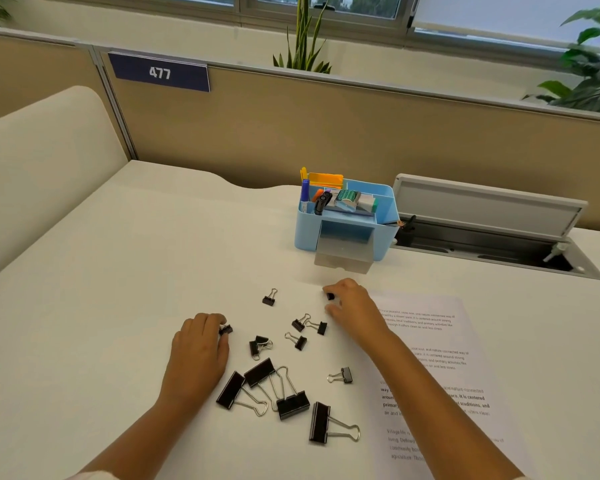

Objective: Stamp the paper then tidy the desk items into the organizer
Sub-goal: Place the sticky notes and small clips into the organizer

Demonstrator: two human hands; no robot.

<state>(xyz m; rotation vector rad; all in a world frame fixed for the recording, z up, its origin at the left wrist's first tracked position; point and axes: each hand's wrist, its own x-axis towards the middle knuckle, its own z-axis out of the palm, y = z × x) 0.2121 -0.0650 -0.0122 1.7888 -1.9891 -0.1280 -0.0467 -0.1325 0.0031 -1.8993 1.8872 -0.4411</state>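
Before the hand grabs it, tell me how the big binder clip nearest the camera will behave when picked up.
The big binder clip looks rigid, a folded black body, so it likely won't flex. It lies flat on the desk, so it will probably slide rather than roll. Its wire handles appear hinged and may swing when lifted.

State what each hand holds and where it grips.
Left hand: a small binder clip, pinched at its black body. Right hand: another small clip, fingertips on its body.
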